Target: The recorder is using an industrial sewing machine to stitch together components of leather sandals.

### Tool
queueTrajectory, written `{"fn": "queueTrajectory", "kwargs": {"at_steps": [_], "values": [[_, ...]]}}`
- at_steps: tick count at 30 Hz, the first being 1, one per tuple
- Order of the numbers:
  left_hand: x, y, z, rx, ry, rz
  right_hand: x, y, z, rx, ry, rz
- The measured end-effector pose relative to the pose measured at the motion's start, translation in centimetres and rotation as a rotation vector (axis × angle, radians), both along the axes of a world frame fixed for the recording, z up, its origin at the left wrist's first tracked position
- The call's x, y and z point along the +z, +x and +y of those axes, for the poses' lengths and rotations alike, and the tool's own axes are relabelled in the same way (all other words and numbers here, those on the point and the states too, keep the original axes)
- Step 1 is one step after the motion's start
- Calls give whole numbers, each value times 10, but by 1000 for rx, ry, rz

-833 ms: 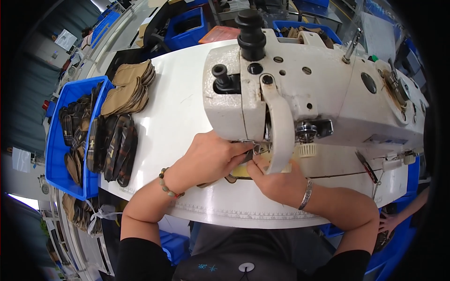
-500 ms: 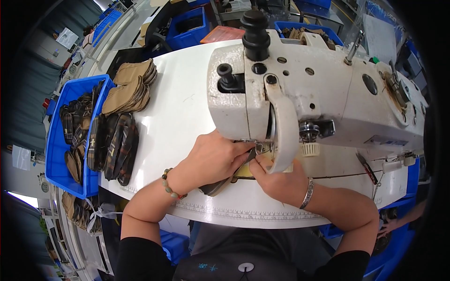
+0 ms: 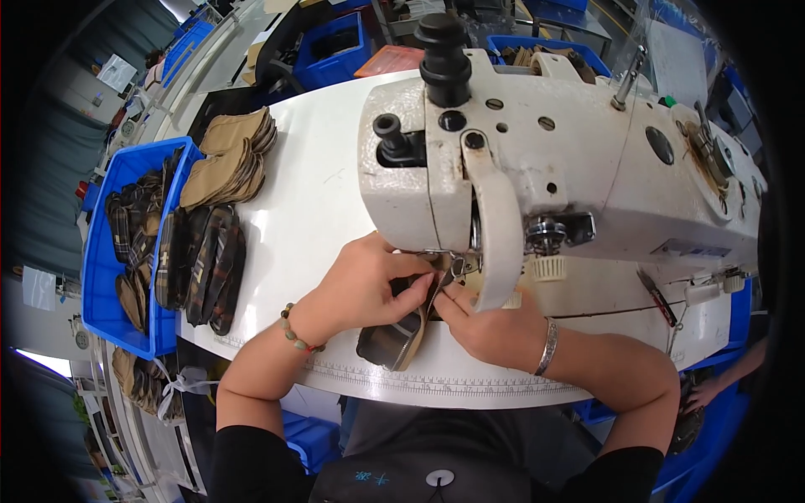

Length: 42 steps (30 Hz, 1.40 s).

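Just in front of the presser foot of a white sewing machine (image 3: 579,168), my left hand (image 3: 360,281) pinches a dark fabric piece (image 3: 388,344) between thumb and fingers. The piece has a lighter tan edge, and its near end hangs down toward the table's front edge. My right hand (image 3: 499,335) is closed on the same piece from the other side, its fingertips close to my left thumb. Part of that hand is hidden behind the machine's white lever (image 3: 495,226). The machine's head covers the needle.
On the white table (image 3: 306,184) at left lie stacked tan fabric pieces (image 3: 222,163) and dark plaid pieces (image 3: 205,268), beside a blue bin (image 3: 159,335) of similar pieces. Thread snips (image 3: 658,298) lie at right. Another person's hand (image 3: 704,392) shows at far right.
The fabric piece has turned and its near end now spreads wider below my left hand. The yellow patch by the needle is no longer visible. My left hand has shifted slightly left.
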<state>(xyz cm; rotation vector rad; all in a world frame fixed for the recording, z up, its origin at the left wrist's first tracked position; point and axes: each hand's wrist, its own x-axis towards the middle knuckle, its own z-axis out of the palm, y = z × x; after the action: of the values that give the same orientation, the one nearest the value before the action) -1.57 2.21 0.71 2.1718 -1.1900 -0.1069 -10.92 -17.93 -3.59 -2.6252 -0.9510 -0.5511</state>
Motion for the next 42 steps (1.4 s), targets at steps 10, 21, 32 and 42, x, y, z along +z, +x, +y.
{"fn": "queueTrajectory", "kwargs": {"at_steps": [10,21,32,42], "values": [[-10,7,2,30,29,-16,8,-6,5,-1,-27,67],[-9,-17,-20,-82,136,-523,-4,-12,10,106,-56,26],[-9,-25,-20,67,133,-171,-26,8,27,129,68,-165],[-1,-29,-19,-57,159,-413,-20,3,28,128,1,-128]]}}
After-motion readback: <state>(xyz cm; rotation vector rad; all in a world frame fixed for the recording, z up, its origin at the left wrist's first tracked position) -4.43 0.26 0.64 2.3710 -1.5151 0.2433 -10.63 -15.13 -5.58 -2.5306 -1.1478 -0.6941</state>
